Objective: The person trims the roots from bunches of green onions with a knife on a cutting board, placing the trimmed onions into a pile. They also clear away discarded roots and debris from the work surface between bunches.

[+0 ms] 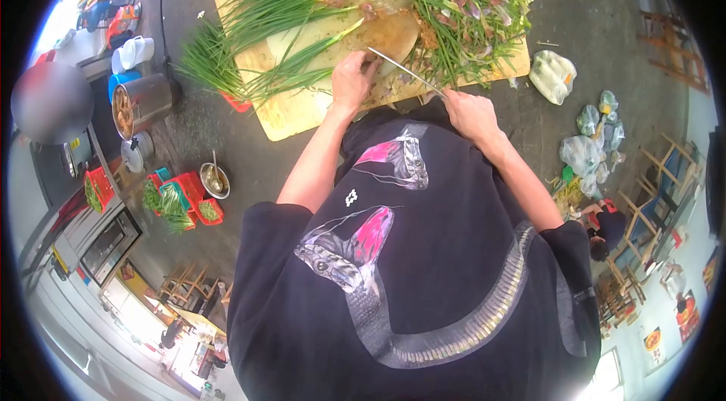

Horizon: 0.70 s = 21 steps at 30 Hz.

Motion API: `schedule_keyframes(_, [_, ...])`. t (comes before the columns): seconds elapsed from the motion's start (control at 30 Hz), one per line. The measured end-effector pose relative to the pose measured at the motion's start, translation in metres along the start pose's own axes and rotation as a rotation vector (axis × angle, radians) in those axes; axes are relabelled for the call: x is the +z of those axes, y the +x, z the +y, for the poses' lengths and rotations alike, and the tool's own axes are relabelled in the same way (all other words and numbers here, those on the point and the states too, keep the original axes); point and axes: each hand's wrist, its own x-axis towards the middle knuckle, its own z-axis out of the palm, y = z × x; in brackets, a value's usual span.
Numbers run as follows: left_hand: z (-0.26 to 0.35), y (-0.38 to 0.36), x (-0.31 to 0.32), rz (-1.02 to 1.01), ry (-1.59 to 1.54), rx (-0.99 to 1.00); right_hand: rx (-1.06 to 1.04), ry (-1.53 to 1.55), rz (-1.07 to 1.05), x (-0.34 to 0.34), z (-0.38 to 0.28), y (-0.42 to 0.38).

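Observation:
On the wooden table [291, 120] lies a round pale cutting board [393, 34], with green onions [280, 8] spread over its left part. My left hand [353, 83] is at the board's near edge with its fingers pinched together; what they hold, if anything, is too small to tell. The near green onion stalks end close beside it. My right hand [470, 114] is closed on the handle of a knife [404, 68], whose blade points up and left, its tip near my left fingers. A heap of trimmed leaves and roots [473, 8] covers the table's right side.
A white bag [552, 77] and several plastic bags [586, 151] lie on the floor to the right, near another person [605, 231]. At the left are a metal pot [141, 105], a bowl [215, 180] and red baskets of greens [189, 188].

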Motion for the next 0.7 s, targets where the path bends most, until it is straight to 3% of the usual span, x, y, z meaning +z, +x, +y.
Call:
schedule_keyframes(0.07, [0.007,0.004,-0.003,-0.029,-0.038,-0.027,0.036,0.065,0.05,-0.003,0.002,0.0])
schedule_keyframes(0.17, [0.003,0.002,-0.012,0.006,0.143,0.164,0.184,0.085,0.131,-0.005,0.005,0.001])
schedule_keyframes(0.27, [-0.012,-0.007,-0.015,-0.013,0.205,0.174,0.274,0.102,0.259,-0.015,0.018,-0.002])
schedule_keyframes(0.57, [-0.006,0.013,-0.05,-0.119,0.246,0.196,0.248,0.236,0.272,-0.012,0.009,-0.02])
schedule_keyframes(0.7, [0.007,0.064,-0.105,-0.074,0.189,0.389,0.212,0.268,0.333,-0.01,0.002,-0.029])
